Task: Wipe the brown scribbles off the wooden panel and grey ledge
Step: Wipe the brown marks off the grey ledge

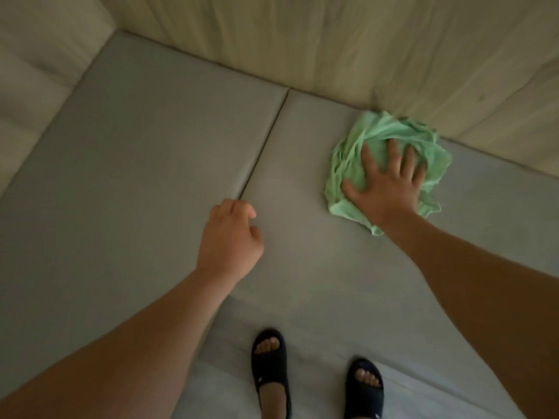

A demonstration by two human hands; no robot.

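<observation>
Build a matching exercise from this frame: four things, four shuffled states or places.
1 right hand
2 left hand
3 green cloth
4 black sandals

A worn, at the bottom of view
B loosely curled, holding nothing, near the seam
C bunched on the grey ledge, close to the wooden panel
D fingers spread, pressing on the cloth

Pairs: 1-D, 2-B, 3-C, 4-A

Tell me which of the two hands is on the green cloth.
The right hand: its spread fingers press the green cloth onto the grey ledge. The left hand is loosely curled, away from the cloth, holding nothing.
</observation>
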